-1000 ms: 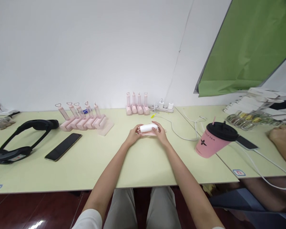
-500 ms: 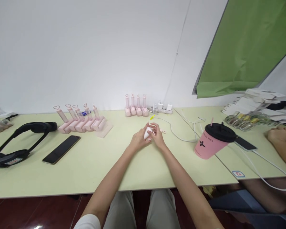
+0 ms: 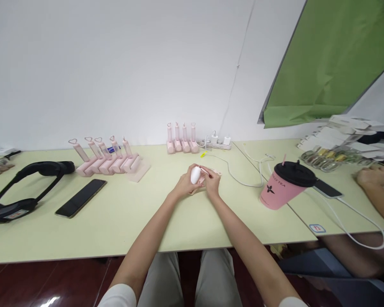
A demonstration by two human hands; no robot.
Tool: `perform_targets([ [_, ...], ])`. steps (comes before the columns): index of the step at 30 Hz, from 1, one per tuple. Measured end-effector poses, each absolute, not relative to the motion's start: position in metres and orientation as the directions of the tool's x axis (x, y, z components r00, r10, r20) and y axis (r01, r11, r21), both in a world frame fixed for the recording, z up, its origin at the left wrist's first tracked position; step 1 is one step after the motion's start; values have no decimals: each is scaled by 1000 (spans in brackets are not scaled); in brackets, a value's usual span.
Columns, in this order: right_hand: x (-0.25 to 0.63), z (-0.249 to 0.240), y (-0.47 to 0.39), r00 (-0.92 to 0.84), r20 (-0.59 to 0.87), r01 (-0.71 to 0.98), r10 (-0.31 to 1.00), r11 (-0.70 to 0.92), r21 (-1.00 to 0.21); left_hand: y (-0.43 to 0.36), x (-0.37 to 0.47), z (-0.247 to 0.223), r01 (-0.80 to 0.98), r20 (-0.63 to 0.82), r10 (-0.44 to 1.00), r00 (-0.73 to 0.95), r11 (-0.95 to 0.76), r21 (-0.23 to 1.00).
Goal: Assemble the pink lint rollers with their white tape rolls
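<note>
My left hand (image 3: pixel 184 184) curls around a smooth white rounded object (image 3: pixel 195 175), egg-like in outline, and holds it just above the table. Close against it, my right hand (image 3: pixel 213 180) has its fingers pinched together on a thin pink piece, partly covered by the fingers. Some pale pink material shows between and under the two hands; its full shape is hidden.
Rows of pink tube-topped pieces stand at the back left (image 3: pixel 107 162) and centre (image 3: pixel 183 146). A phone (image 3: pixel 81 198), black headset frame (image 3: pixel 35 187), pink cup (image 3: pixel 280 189), white cables and a power strip (image 3: pixel 216 145) lie around. A co-worker's hand (image 3: pixel 373 175) is far right.
The white object has turned in my left hand and shows more of its smooth side. My right fingers have moved off its top to its right side, now pinched together.
</note>
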State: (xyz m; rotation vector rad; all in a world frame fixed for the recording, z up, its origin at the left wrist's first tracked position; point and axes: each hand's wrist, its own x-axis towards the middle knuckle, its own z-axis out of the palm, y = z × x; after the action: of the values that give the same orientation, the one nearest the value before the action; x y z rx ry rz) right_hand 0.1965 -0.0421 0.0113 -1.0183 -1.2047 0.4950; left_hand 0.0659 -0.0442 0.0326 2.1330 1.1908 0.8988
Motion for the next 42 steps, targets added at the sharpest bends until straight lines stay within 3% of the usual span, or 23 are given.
perform_targets([
  [13,212,8,-34,544,225,-171,809,370,-913,-46,93,23,520,249,837,488,-507,687],
  [16,213,7,-34,521,256,-131,814,372,-919,-49,94,20,516,237,856,459,-474,713],
  [25,211,10,-41,345,496,237,797,437,-868,-54,82,15,427,207,900,383,-371,825],
  [42,218,-2,-32,419,417,256,807,335,-907,-59,90,19,497,90,896,435,-322,806],
])
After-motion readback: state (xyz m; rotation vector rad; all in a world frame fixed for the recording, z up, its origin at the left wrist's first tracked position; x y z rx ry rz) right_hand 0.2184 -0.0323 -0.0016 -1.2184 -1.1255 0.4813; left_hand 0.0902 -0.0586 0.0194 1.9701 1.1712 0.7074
